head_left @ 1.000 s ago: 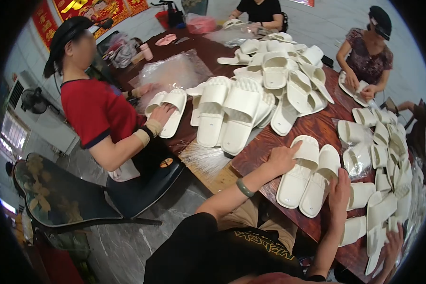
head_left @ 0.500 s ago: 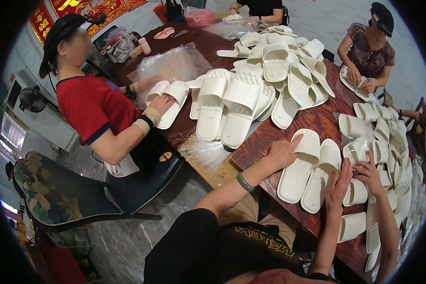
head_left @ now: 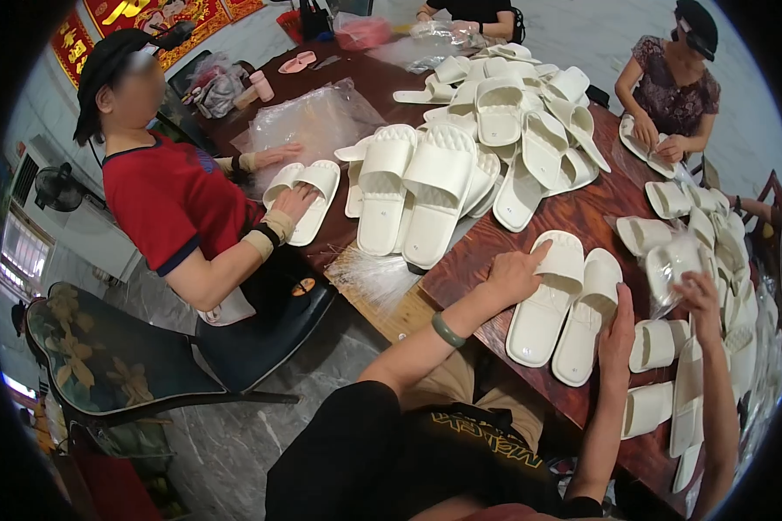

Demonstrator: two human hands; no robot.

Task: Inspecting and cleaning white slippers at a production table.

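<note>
A pair of cream slippers lies side by side on the table in front of me, the left slipper (head_left: 534, 321) and the right slipper (head_left: 582, 339), toes pointing away. My left hand (head_left: 514, 276), below a green bangle, rests against the left slipper, its index finger stretched along the strap's edge. Its other fingers are partly hidden. My right hand (head_left: 617, 332) lies along the outer edge of the right slipper with its fingers straight. Beside it, a co-worker's hand (head_left: 699, 300) is at a bagged slipper (head_left: 667, 271).
A large heap of cream slippers (head_left: 500, 113) covers the table's middle. More slippers (head_left: 656, 347) lie on the right. At left, a person in red (head_left: 161, 200) handles a pair near clear plastic bags (head_left: 321, 117). Another person (head_left: 673, 95) handles slippers at far right.
My right hand has moved slightly up along the right slipper's edge. The co-worker's hand beside it has shifted with the bagged slipper. My left hand stays at the left slipper.
</note>
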